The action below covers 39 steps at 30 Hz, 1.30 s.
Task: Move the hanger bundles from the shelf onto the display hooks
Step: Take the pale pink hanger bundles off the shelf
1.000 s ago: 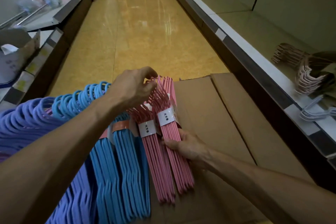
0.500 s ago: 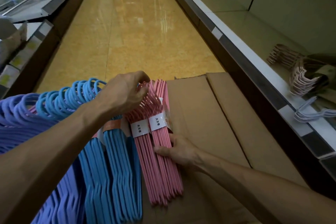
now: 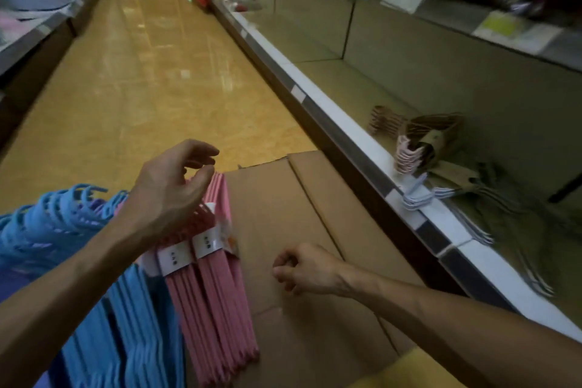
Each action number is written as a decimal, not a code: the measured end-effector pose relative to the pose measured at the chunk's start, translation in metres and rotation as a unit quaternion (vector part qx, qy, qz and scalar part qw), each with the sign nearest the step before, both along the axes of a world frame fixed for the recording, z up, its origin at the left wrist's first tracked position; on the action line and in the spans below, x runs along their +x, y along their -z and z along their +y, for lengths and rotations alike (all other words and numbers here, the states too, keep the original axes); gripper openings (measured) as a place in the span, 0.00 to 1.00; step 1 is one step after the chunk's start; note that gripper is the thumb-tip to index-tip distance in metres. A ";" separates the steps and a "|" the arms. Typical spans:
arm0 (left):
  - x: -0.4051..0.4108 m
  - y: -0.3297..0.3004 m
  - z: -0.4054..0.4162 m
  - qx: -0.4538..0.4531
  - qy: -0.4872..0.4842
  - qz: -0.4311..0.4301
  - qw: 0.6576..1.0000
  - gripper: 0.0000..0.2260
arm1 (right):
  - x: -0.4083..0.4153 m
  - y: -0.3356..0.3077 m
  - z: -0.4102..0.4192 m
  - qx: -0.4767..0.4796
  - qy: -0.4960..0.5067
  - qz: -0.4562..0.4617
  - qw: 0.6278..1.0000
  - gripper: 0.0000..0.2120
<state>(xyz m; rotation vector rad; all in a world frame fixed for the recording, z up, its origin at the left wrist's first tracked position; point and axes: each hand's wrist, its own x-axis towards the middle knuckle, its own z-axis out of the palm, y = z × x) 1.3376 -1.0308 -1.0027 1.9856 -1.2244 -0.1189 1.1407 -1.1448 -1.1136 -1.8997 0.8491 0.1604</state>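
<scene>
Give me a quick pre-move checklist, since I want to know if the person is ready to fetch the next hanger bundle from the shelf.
1. Left hand free: ok, fingers relaxed above the pink bundles, holding nothing.
2. Right hand free: ok, fingers curled over the cardboard box, nothing in its grip.
3. Pink bundles at rest: ok, lying on the box beside the blue hangers, paper bands in place.
4. Bundles left on the shelf: ok, several hanger bundles lie there.
5. Path to the shelf open: ok, nothing stands between the right hand and the shelf edge.
6. Display hooks located: cannot tell, none in view.
</scene>
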 end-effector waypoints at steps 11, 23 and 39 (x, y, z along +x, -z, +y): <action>-0.070 -0.003 -0.047 -0.056 0.083 0.146 0.984 0.09 | -0.078 -0.038 -0.033 -0.053 0.033 0.011 0.998 0.09; -0.104 0.016 -0.081 -0.059 0.117 0.206 0.970 0.09 | -0.099 -0.109 -0.166 -0.276 0.221 0.010 0.936 0.26; -0.098 0.046 -0.104 -0.030 0.108 0.230 0.967 0.09 | -0.070 -0.068 -0.223 -0.220 0.318 0.069 0.919 0.15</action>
